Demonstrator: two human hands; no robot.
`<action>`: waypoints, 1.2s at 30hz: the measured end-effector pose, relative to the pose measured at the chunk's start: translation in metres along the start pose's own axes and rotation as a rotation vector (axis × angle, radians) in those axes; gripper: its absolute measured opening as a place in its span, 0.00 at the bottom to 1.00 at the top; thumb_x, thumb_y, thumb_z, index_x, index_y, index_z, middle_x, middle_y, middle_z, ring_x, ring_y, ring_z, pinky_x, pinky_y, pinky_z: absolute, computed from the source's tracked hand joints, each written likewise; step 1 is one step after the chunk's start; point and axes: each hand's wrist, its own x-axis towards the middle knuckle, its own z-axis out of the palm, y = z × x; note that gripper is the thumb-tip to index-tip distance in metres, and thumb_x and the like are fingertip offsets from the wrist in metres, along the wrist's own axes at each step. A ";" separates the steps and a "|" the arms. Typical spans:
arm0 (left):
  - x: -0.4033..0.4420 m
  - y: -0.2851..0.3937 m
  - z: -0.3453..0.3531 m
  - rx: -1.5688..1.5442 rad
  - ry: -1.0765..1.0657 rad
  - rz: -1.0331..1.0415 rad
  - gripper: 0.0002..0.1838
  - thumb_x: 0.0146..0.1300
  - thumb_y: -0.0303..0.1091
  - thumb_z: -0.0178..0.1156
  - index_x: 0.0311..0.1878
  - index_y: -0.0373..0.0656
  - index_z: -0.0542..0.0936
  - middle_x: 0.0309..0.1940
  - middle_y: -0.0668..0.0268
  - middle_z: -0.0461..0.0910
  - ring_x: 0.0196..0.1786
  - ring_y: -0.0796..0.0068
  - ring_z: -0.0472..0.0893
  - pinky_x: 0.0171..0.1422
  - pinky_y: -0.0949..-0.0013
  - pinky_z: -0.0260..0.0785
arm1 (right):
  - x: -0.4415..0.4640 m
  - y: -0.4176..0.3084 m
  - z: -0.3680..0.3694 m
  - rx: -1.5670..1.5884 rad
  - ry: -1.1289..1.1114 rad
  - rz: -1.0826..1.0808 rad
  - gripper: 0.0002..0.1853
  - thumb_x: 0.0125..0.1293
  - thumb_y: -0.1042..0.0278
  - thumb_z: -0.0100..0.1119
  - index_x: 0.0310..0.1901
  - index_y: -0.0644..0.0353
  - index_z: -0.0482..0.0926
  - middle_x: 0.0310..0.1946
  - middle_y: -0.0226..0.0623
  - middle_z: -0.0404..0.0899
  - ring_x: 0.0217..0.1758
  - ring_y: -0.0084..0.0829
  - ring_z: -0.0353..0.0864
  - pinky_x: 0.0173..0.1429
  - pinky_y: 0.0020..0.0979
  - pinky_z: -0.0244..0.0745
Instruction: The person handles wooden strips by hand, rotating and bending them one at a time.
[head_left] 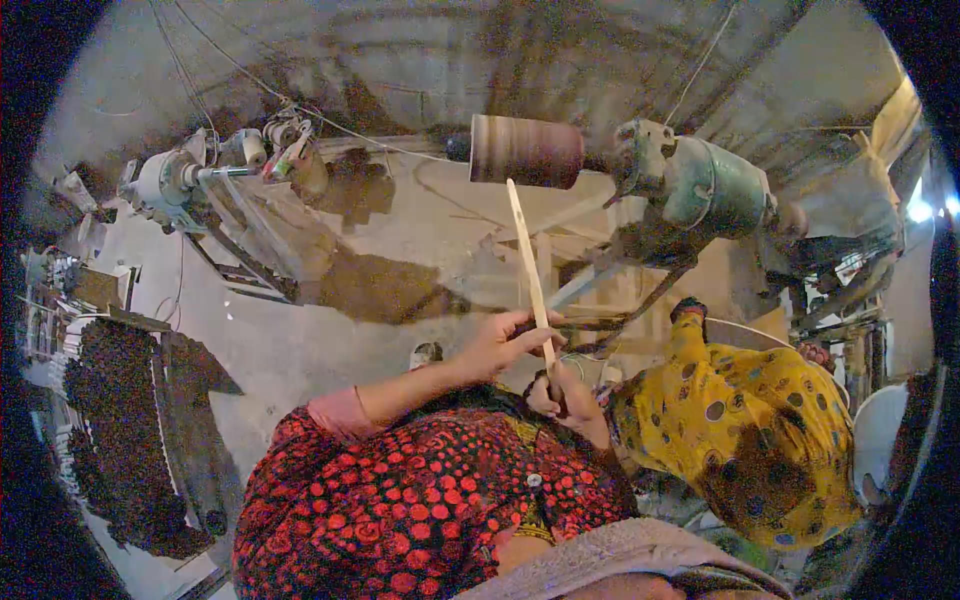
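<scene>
A long pale wooden stick (529, 262) slants upward from my hands. Its far tip meets the lower edge of a brown, banded sanding drum (525, 152), or comes very near it. My left hand (508, 342) grips the stick along its lower part, thumb and fingers closed on it. Lower down and to the right, my right hand (575, 402) is wrapped around the near end, which is partly hidden in the fingers. The drum sits on the shaft of a green motor (712, 185).
At the left, another motor (165, 190) stands on a frame. A yellow spotted cloth (765, 430), seemingly another person's clothing, is close on my right. Dark stacked material (125, 430) lies at the far left. A cable (370, 140) hangs across the back.
</scene>
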 end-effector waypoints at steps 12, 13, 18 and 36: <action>0.016 -0.027 -0.023 0.160 0.208 -0.170 0.11 0.59 0.37 0.62 0.34 0.38 0.77 0.25 0.70 0.77 0.25 0.84 0.75 0.29 0.77 0.71 | 0.015 -0.007 0.016 -0.156 0.173 -0.004 0.19 0.71 0.52 0.39 0.45 0.60 0.70 0.14 0.26 0.65 0.14 0.19 0.61 0.18 0.21 0.56; 0.016 -0.024 -0.022 0.148 0.210 -0.173 0.11 0.59 0.37 0.62 0.34 0.38 0.77 0.25 0.70 0.77 0.25 0.84 0.74 0.29 0.78 0.70 | 0.016 -0.010 0.018 -0.178 0.195 -0.025 0.20 0.71 0.52 0.38 0.44 0.62 0.70 0.13 0.26 0.64 0.13 0.19 0.60 0.17 0.21 0.55; 0.024 -0.020 -0.028 0.061 0.177 -0.180 0.11 0.61 0.38 0.60 0.38 0.38 0.76 0.28 0.68 0.78 0.25 0.84 0.74 0.28 0.78 0.69 | 0.027 -0.015 0.025 -0.165 0.260 -0.103 0.19 0.71 0.52 0.38 0.39 0.62 0.70 0.10 0.26 0.62 0.08 0.19 0.58 0.13 0.20 0.52; 0.046 -0.015 -0.053 0.004 0.166 -0.291 0.17 0.62 0.41 0.56 0.47 0.37 0.78 0.34 0.64 0.82 0.32 0.78 0.80 0.31 0.77 0.71 | 0.078 -0.046 0.045 -0.098 0.446 -0.067 0.13 0.67 0.55 0.46 0.37 0.55 0.71 0.12 0.28 0.66 0.09 0.20 0.62 0.13 0.21 0.56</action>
